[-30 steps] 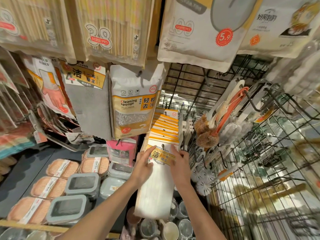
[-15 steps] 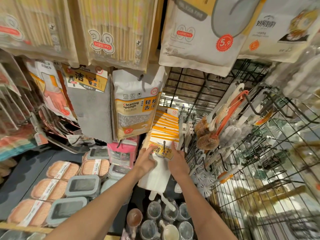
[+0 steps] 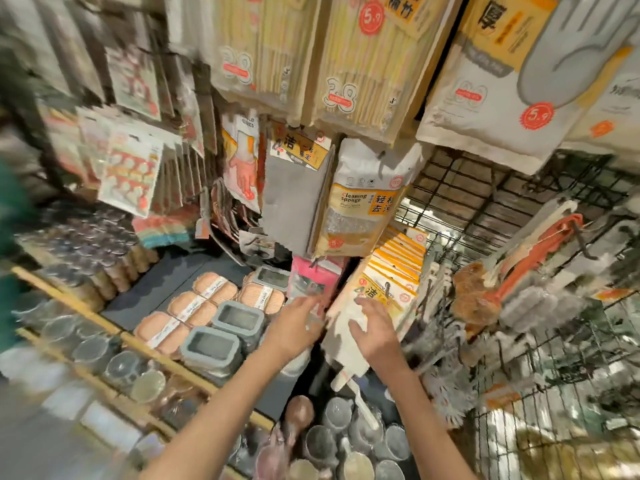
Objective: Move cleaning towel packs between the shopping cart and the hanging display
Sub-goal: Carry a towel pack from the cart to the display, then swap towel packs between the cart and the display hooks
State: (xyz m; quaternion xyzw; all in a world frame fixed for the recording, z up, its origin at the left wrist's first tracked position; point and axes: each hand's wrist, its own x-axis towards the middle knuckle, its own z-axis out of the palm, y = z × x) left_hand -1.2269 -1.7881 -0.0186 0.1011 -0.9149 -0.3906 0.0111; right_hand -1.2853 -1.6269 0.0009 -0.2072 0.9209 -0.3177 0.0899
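Hanging right under the right hand (image 3: 375, 332) is the front white cleaning towel pack with the yellow header card (image 3: 372, 306), first in a row on its display hook; that hand's fingers are spreading loosely over it. The left hand (image 3: 298, 327) is hovering just beside it, fingers relaxed, gripping nothing, pretty blurry though.

We have one head-worn view, looking forward and down along both forearms, close to a hanging display (image 3: 391, 285) at about one o'clock. A shelf (image 3: 166, 282) spreads toward nine o'clock, wire grid (image 3: 540, 375) toward three. Motion blur smears the left edge.
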